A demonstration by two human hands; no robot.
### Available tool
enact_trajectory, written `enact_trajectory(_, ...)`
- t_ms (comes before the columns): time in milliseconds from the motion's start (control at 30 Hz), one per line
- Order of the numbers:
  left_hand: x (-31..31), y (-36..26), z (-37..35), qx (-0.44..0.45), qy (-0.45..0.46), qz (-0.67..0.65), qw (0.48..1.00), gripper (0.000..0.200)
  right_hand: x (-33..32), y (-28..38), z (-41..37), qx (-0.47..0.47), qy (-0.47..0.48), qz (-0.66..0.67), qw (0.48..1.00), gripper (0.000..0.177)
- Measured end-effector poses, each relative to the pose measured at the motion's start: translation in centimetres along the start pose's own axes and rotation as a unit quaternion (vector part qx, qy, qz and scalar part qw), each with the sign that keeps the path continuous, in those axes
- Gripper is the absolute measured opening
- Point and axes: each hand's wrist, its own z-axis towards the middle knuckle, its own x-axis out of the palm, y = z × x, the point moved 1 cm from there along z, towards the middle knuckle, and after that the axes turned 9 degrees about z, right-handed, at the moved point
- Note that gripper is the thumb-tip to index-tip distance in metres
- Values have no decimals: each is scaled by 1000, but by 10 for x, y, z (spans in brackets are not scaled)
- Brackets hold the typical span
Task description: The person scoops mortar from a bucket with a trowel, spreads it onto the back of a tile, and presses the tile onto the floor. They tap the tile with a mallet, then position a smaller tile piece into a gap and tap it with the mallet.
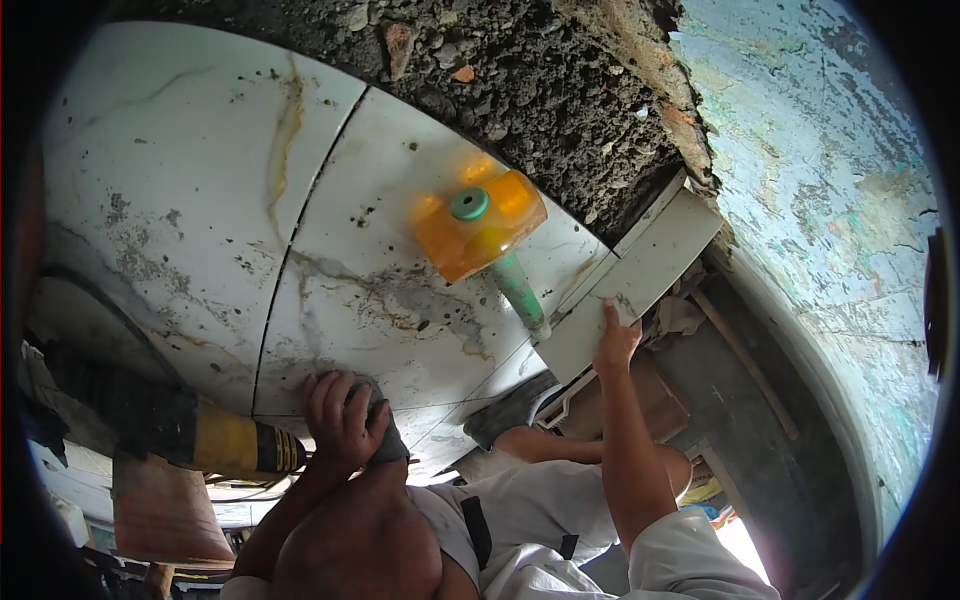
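Observation:
A narrow white tile strip (640,270) lies at the end of the large tiles, near the wall. My right hand (618,345) is at its near edge, index finger stretched along the top face and the other fingers bent at the edge, partly hidden. My left hand (345,415) has curled fingers beside a dark grey shoe (385,435) at the tile edge; whatever is under the fingers is hidden. A mallet with an orange head (482,225) and green handle (520,290) rests on a marble-patterned tile (390,290), its handle end close to the strip.
Rough dark mortar (540,110) borders the tiles at the top. A peeling pale-blue wall (820,170) rises at right. A yellow-and-black power tool (225,437) is at lower left. Another dark shoe (510,408) is below the mallet. A wooden stick (745,350) lies on the grey floor.

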Motion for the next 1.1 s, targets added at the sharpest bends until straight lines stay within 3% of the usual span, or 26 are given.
enact_trajectory(200, -36, 2, 46, -85, -55, -55, 993, 38, 2, -1, -1, -18, 0, -1, 1000, 44)
enact_trajectory(267, -63, 10, 73, -199, -69, -105, 972, 31, 0, -7, 1, -28, 9, -10, 1000, 44)
enact_trajectory(333, -89, 26, 113, -163, -165, -112, 966, 29, -5, -8, 4, -40, 11, -19, 999, 44)
enact_trajectory(400, -106, 50, 150, -192, -221, -81, 953, 35, -4, -8, 5, -27, 18, -36, 999, 49)
enact_trajectory(500, -101, 84, 201, -203, -254, 13, 946, 38, -2, -6, 4, -12, 19, -3, 1000, 49)
enact_trajectory(567, -85, 92, 214, -83, -335, 193, 918, 42, 0, -5, 3, -11, 19, -1, 1000, 49)
enact_trajectory(900, -78, 93, 217, -82, -358, 195, 909, 49, 3, -4, 2, -16, -26, -9, 999, 44)
enact_trajectory(1100, -76, 85, 221, -132, -371, 240, 887, 50, 1, -2, 0, -18, -19, -32, 999, 44)
